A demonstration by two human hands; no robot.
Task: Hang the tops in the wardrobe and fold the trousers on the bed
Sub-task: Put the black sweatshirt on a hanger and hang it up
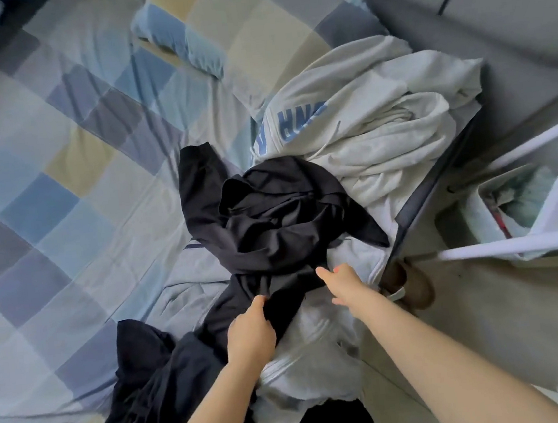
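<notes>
A crumpled black garment (264, 219) lies in a heap near the bed's right edge. My left hand (249, 335) grips its lower end. My right hand (342, 282) pinches the same black cloth a little further right. Behind the heap lies a white hoodie with blue letters (365, 126). A light grey garment with white stripes (319, 345) lies under my hands. Another dark garment (150, 380) is bunched at the near left. All rest on the bed with a blue, grey and yellow checked cover (61, 182).
A pillow (181, 46) in the same checked fabric lies at the head of the bed. A grey upholstered headboard (457, 20) runs along the right. On the floor to the right stand a white frame (532, 243), a bin and a brown slipper (413, 286).
</notes>
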